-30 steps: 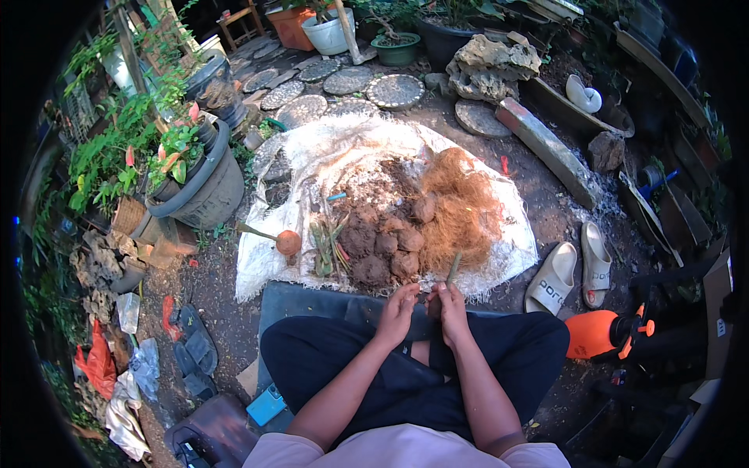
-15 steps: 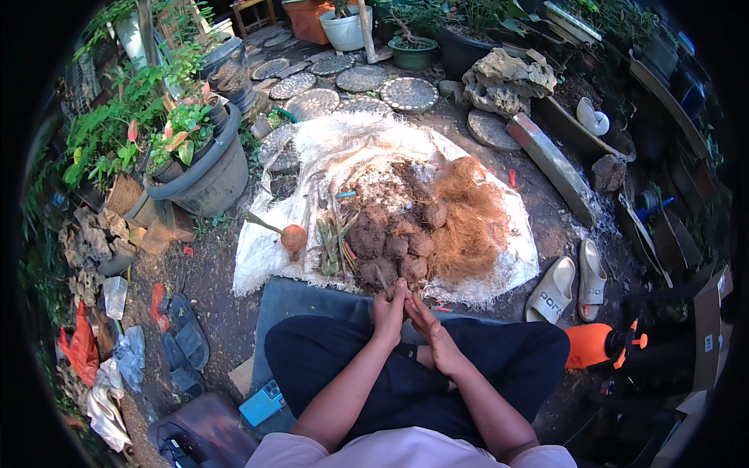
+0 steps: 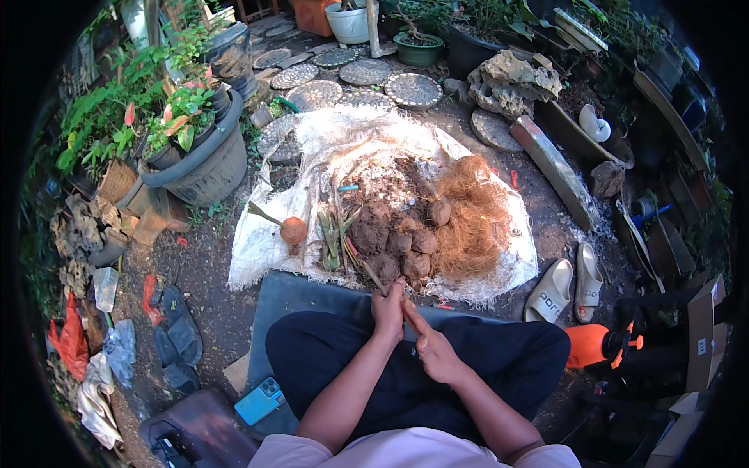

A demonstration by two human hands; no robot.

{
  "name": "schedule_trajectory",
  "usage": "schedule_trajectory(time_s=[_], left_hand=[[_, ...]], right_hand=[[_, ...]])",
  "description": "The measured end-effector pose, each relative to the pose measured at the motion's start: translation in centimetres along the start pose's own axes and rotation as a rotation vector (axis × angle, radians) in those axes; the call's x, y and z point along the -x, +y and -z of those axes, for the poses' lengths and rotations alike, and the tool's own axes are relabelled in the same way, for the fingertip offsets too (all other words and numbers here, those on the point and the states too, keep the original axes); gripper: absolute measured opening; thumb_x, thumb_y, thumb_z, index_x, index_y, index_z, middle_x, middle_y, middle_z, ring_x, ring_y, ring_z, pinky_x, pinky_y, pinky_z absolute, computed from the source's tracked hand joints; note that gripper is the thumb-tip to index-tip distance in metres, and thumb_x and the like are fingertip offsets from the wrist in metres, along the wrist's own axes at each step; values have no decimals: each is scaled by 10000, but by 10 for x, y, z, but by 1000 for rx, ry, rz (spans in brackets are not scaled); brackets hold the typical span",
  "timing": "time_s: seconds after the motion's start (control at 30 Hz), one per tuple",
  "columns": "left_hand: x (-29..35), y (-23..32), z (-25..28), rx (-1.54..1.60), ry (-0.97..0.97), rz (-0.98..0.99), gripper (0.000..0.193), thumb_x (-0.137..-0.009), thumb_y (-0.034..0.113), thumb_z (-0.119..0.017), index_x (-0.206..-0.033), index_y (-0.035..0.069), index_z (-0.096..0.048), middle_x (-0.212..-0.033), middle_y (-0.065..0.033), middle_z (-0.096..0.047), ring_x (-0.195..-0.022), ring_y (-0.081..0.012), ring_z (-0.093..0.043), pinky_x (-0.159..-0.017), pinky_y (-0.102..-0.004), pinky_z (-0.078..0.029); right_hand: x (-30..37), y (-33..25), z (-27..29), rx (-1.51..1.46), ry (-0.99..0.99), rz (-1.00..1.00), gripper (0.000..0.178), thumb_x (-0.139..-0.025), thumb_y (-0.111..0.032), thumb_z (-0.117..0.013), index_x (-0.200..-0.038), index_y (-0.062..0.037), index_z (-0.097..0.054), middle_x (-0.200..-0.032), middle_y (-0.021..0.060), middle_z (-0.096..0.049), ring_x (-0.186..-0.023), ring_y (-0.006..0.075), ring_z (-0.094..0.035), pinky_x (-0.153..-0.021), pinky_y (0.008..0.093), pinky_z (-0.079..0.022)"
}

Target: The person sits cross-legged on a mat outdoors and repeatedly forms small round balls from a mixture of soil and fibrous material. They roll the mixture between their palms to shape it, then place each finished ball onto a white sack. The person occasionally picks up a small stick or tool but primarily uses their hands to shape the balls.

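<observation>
My left hand (image 3: pixel 388 312) is closed on a thin brownish stick-like piece (image 3: pixel 373 276), which slants up and away toward the soil balls. Close by on its right, my right hand (image 3: pixel 438 355) has one finger stretched toward the left hand and the others curled; what they hold, if anything, is hidden. Just beyond my hands lie several round brown soil balls (image 3: pixel 422 241) and a bigger dark soil lump (image 3: pixel 368 228). Loose brown coconut fibre (image 3: pixel 472 226) is heaped to their right. Cut green stems (image 3: pixel 331 242) and a round orange-brown ball with a stalk (image 3: pixel 293 231) lie to the left.
A white woven sack (image 3: pixel 257 253) lies under the materials. I sit cross-legged on a dark mat (image 3: pixel 273 300), a blue phone (image 3: pixel 260 401) at my left. Beige slides (image 3: pixel 551 290) and an orange sprayer (image 3: pixel 587 345) are at right; a large planter (image 3: pixel 199 175) stands left.
My right hand has drawn slightly back and turned, its fingers more curled than before. The left hand stays near the same spot with the stick-like piece. The view has shifted slightly.
</observation>
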State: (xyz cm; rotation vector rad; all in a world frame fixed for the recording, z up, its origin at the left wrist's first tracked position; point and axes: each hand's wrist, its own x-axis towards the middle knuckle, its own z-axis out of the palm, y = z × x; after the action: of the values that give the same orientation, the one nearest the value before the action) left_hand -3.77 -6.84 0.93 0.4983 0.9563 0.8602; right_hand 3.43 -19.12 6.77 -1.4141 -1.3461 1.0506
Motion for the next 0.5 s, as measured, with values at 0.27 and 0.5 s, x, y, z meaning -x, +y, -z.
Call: schedule_trajectory(time_s=[0.27, 0.5], left_hand=[[5, 2, -10, 281, 9, 48, 176, -1000, 252, -612, -953, 86, -578, -918, -56, -648, -819, -150, -638, -767, -337, -540], [18, 30, -28, 270, -54, -14, 195, -1021, 216, -581, -1174, 98, -561, -983, -53, -630, -841, -146, -642, -638, -278, -535]], right_hand=[[-24, 17, 28, -274, 211, 10, 663, -1049, -491, -463, -1456, 31, -420, -1378, 139, -572, -1295, 240, -533, -1110, 383, -383], [-87, 45, 86, 335, 243, -236, 349, -996, -257, -585, -1235, -7, -626, -1123, 168, -698, -1098, 279, -643, -932, 391, -511]])
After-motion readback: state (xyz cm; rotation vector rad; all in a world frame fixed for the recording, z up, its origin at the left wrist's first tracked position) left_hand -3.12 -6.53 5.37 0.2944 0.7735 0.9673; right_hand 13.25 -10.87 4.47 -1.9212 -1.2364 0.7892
